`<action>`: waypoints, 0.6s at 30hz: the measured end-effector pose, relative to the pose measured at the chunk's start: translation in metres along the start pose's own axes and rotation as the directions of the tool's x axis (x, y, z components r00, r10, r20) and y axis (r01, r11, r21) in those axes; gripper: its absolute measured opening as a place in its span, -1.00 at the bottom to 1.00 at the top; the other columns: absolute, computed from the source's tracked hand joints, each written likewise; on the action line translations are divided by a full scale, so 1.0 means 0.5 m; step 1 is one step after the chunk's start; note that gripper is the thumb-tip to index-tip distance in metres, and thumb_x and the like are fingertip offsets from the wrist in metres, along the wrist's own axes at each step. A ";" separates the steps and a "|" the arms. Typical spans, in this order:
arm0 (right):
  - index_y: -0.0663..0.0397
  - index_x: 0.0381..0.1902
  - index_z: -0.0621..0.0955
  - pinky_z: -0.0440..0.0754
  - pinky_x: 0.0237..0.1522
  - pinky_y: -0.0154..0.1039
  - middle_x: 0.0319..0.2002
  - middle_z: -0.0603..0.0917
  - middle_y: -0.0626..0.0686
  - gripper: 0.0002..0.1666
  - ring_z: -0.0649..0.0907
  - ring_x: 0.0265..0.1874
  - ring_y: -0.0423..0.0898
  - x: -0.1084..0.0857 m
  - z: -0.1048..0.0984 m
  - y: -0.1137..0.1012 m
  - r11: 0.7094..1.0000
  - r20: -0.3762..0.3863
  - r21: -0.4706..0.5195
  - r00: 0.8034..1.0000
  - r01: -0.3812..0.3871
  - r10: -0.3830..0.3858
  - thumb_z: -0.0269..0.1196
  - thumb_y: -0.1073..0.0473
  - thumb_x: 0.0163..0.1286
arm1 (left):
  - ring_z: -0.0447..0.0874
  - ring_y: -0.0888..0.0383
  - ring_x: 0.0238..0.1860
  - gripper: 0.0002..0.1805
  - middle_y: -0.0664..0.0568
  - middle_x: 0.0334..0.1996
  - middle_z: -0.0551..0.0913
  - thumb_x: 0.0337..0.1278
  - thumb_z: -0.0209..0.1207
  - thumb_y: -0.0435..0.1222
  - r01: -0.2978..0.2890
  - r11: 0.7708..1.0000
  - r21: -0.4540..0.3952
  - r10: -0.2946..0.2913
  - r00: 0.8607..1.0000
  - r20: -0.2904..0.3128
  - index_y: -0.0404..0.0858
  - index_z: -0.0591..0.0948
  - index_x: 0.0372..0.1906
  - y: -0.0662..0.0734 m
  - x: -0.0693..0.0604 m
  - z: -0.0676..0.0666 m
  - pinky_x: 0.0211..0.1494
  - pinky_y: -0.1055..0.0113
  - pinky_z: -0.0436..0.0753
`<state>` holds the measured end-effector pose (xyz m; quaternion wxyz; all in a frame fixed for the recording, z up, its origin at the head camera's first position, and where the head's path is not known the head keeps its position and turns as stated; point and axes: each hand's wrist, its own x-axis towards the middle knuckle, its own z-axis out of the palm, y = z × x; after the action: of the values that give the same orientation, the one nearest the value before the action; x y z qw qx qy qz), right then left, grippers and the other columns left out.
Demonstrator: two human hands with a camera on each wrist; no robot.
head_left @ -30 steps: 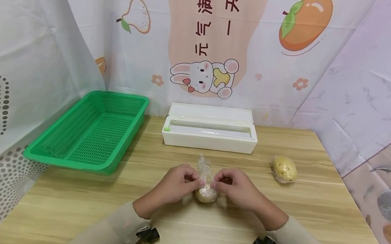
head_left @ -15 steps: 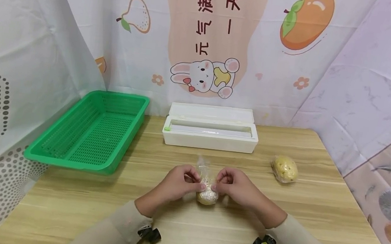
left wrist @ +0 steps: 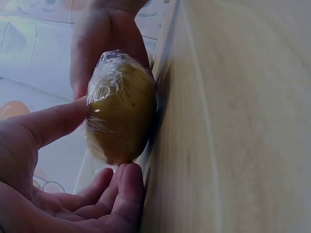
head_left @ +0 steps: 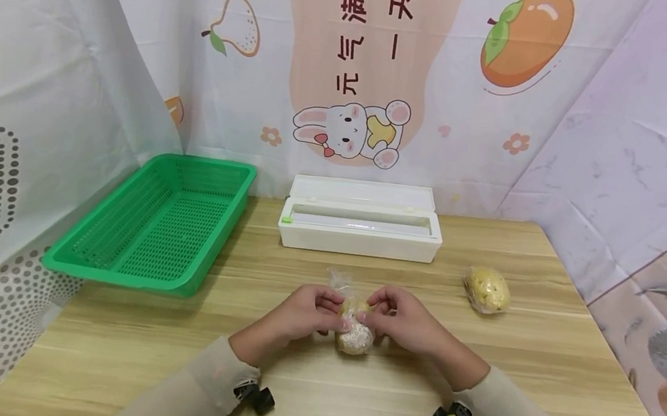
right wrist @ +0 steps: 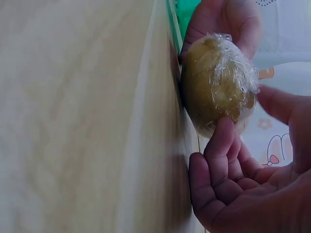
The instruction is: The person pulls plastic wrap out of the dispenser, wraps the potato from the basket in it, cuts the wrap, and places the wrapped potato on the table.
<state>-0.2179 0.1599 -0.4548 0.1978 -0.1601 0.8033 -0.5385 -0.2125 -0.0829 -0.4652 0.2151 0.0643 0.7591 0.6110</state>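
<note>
A potato (head_left: 355, 339) in clear cling film sits on the table between both hands, with a loose tail of film (head_left: 340, 279) sticking up at its far side. My left hand (head_left: 310, 314) holds it from the left, thumb on the film and fingers at its side. From the right, my right hand (head_left: 404, 319) holds it with thumb and fingers likewise. Both wrist views show the potato (left wrist: 124, 109) in crinkled film, with the thumb on top and fingertips (right wrist: 221, 133) against its side.
Behind the hands stands a white cling film box (head_left: 359, 242) with its lid up. A green plastic basket (head_left: 195, 281) is at the left. Another film-wrapped potato (head_left: 487, 290) lies to the right on the wooden table (head_left: 536, 382).
The film is drawn down closer over the potato, and its tail now leans left. More of the potato shows between the thumbs. Both hands stay nearly in place.
</note>
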 end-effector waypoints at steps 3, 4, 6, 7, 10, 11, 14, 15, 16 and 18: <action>0.29 0.04 0.53 0.63 -0.44 -0.21 -0.35 0.64 0.12 -0.46 0.68 -0.44 0.01 0.001 0.002 0.001 1.000 0.001 0.022 1.000 -0.006 0.006 0.46 0.03 0.33 | 0.65 0.08 -0.07 -0.38 -0.17 0.00 0.66 -0.01 0.51 -0.30 0.001 1.000 -0.004 -0.001 1.000 0.009 -0.43 0.59 0.19 0.003 -0.001 -0.001 -0.15 0.24 0.74; 0.29 0.03 0.53 0.65 -0.44 -0.20 -0.35 0.64 0.11 -0.47 0.68 -0.45 0.03 0.001 0.002 0.001 1.000 0.002 0.028 1.000 -0.008 0.008 0.46 0.04 0.33 | 0.66 0.08 -0.08 -0.39 -0.17 0.01 0.67 0.02 0.50 -0.28 0.004 1.000 -0.001 -0.004 1.000 0.009 -0.43 0.59 0.19 0.005 -0.001 -0.002 -0.15 0.22 0.74; 0.29 0.01 0.53 0.67 -0.42 -0.18 -0.35 0.65 0.11 -0.48 0.69 -0.44 0.04 0.002 0.002 0.001 0.999 0.002 0.031 1.000 -0.008 0.007 0.46 0.05 0.32 | 0.69 0.09 -0.12 -0.40 -0.19 0.02 0.68 0.06 0.49 -0.25 0.007 1.000 0.007 -0.007 1.000 0.006 -0.44 0.60 0.19 0.007 0.000 -0.002 -0.15 0.20 0.75; 0.29 0.00 0.54 0.68 -0.41 -0.18 -0.35 0.65 0.11 -0.49 0.69 -0.45 0.03 0.003 0.002 0.001 1.000 0.001 0.027 1.000 -0.007 0.007 0.46 0.06 0.31 | 0.70 0.09 -0.15 -0.40 -0.20 0.01 0.69 0.08 0.48 -0.24 0.007 1.000 0.011 -0.007 1.000 0.003 -0.45 0.59 0.18 0.007 0.001 -0.002 -0.16 0.18 0.76; 0.29 -0.03 0.55 0.70 -0.39 -0.15 -0.34 0.66 0.12 -0.52 0.70 -0.44 0.04 0.006 0.000 0.003 1.000 0.001 0.020 1.000 -0.004 0.004 0.46 0.07 0.31 | 0.71 0.10 -0.21 -0.44 -0.20 -0.04 0.70 0.13 0.48 -0.22 0.002 1.000 0.020 -0.002 1.000 -0.015 -0.46 0.58 0.13 0.006 0.005 -0.002 -0.20 0.18 0.77; 0.29 -0.04 0.55 0.70 -0.39 -0.15 -0.34 0.66 0.12 -0.52 0.70 -0.44 0.04 0.006 0.000 0.003 1.000 0.000 0.014 1.000 0.000 0.000 0.46 0.07 0.31 | 0.70 0.10 -0.23 -0.44 -0.20 -0.06 0.70 0.12 0.49 -0.23 -0.002 1.000 0.021 0.002 1.000 -0.020 -0.46 0.58 0.12 0.006 0.006 -0.001 -0.22 0.18 0.76; 0.28 -0.07 0.55 0.71 -0.38 -0.12 -0.30 0.67 0.14 -0.55 0.70 -0.44 0.03 0.007 0.000 0.004 1.000 0.000 0.019 1.000 0.001 -0.001 0.45 0.07 0.32 | 0.67 0.10 -0.27 -0.47 -0.18 -0.12 0.67 0.11 0.49 -0.26 -0.012 1.000 0.019 0.013 1.000 -0.029 -0.46 0.56 0.08 0.006 0.009 0.000 -0.29 0.22 0.74; 0.28 -0.08 0.56 0.72 -0.37 -0.11 -0.29 0.66 0.14 -0.56 0.70 -0.43 0.03 0.006 0.000 0.003 1.000 -0.001 0.024 1.000 0.000 0.000 0.45 0.07 0.32 | 0.65 0.10 -0.29 -0.48 -0.17 -0.13 0.67 0.11 0.49 -0.26 -0.014 1.000 0.019 0.014 1.000 -0.028 -0.45 0.56 0.07 0.007 0.010 0.001 -0.31 0.23 0.73; 0.27 -0.10 0.56 0.72 -0.37 -0.11 -0.28 0.66 0.15 -0.58 0.69 -0.44 0.01 0.006 0.000 0.002 1.000 -0.005 0.023 1.000 0.002 -0.002 0.45 0.07 0.32 | 0.64 0.10 -0.29 -0.49 -0.16 -0.15 0.66 0.11 0.48 -0.26 -0.015 1.000 0.017 0.016 1.000 -0.025 -0.45 0.56 0.06 0.007 0.010 0.001 -0.32 0.24 0.72; 0.26 -0.13 0.56 0.72 -0.38 -0.11 -0.25 0.65 0.16 -0.60 0.68 -0.44 -0.01 0.006 0.001 0.001 1.000 -0.015 0.029 1.000 0.003 -0.002 0.45 0.08 0.32 | 0.62 0.11 -0.31 -0.52 -0.14 -0.17 0.64 0.12 0.47 -0.27 -0.017 1.000 0.013 0.017 1.000 -0.020 -0.43 0.56 0.04 0.007 0.011 0.002 -0.34 0.25 0.70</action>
<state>-0.2202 0.1584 -0.4559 0.1936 -0.1542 0.7966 -0.5515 -0.2174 -0.0790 -0.4632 0.2021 0.0660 0.7646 0.6084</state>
